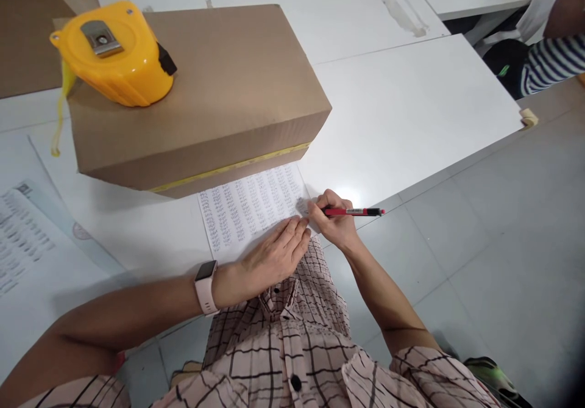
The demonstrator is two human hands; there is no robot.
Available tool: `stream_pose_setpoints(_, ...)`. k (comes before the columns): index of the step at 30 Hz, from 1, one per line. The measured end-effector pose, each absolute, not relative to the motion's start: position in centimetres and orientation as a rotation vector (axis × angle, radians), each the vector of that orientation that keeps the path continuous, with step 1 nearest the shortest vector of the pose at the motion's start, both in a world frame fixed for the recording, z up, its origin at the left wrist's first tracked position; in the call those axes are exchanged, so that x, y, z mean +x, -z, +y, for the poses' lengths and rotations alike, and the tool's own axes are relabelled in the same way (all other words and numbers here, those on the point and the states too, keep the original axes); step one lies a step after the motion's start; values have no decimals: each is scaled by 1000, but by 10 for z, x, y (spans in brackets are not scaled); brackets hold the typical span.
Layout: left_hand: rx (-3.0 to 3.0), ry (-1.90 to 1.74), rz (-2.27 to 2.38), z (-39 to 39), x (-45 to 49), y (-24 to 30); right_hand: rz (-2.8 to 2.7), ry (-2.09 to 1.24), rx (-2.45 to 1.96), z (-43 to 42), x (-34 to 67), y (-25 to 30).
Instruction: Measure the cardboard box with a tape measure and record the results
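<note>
Head view: at table point(402, 109)'s near edge, pen point(354, 211) is being gripped tip-left by right hand point(337, 222), sheet point(249, 204) being pressed under flat left hand point(276, 254).

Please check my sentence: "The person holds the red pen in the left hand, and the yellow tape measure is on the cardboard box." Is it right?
Not quite: the head view shows the red pen in the right hand. The yellow tape measure is indeed on the cardboard box.

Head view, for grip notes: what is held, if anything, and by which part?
The right hand holds a red pen near its writing end; the left hand rests on the paper, grasping nothing.
</note>
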State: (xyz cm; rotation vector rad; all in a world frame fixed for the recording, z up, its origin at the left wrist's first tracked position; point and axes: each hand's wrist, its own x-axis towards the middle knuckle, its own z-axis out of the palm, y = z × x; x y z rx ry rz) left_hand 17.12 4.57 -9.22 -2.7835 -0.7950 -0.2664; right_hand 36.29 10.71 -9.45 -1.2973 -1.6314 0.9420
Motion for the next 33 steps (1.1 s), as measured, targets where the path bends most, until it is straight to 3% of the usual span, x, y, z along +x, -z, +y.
stream_pose_setpoints(33, -2790, 236, -791, 46, 170, 93, -1627, -893, -1326, 106, 362, 95)
